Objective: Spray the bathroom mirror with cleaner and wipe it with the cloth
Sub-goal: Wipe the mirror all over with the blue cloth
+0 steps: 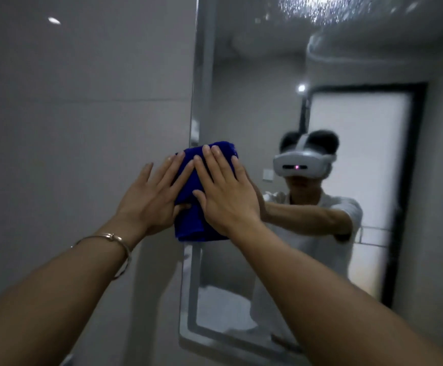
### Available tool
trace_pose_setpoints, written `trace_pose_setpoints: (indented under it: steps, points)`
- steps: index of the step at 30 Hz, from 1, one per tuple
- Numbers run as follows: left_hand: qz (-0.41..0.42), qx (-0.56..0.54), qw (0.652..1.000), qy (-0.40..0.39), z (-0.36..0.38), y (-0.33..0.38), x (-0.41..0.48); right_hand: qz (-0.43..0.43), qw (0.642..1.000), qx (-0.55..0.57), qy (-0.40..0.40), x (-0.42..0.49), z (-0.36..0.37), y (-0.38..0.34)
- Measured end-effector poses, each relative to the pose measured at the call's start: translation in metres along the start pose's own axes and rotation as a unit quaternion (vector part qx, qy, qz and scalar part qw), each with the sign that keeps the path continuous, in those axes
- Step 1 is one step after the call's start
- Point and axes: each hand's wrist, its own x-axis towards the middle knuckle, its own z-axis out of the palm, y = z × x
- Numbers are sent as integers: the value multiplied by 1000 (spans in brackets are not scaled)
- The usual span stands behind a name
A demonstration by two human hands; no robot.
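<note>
Mirror (254, 101) sits R of wall (83, 101), its L edge running top to bottom thru mid-frame. Cloth (188, 223) lies flat on the glass right at that L edge, approx mid-height. Both hands on cloth: left hand (151, 199) over its L side w/ outer fingers past the cloth edge, right hand (228, 196) over its R side, just beside it. Bracelet (120, 241) on L wrist. Droplets (315, 9) at mirror top, well above cloth. In reflection: headset (302, 165) R of cloth, door (360, 154) behind.

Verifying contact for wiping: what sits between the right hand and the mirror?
The blue cloth, pressed against the mirror near its left edge by the right hand, fingers straight; the head view shows it.
</note>
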Motion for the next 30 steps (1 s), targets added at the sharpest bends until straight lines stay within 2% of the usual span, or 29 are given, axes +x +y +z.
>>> trace_pose_setpoints:
  steps: [5, 10, 14, 17, 20, 24, 28, 30]
  points:
    - [2, -21, 996, 84, -70, 0, 101, 61, 995, -42, 71, 49, -57, 83]
    - [36, -98, 980, 168, -125, 57, 171, 145, 982, -55, 104, 29, -96, 166]
    - [61, -185, 969, 153, -133, 101, 182, 128, 986, -71, 80, 0, -109, 199]
    - [52, -226, 958, 171, -134, 112, 183, 127, 988, -52, 76, -10, -115, 204]
    - [40, -298, 937, 179, -135, 120, 179, 155, 985, 27, 65, -14, -110, 192]
    - [22, -375, 903, 207, -131, 122, 179, 193, 974, 61, 101, -9, -98, 178]
    - [-7, -275, 917, 289, -107, 135, 177, 184, 967, 17, 176, -12, -78, 178]
    - [-21, -268, 912, 310, -100, 140, 177, 181, 959, -1, 216, -14, -70, 180]
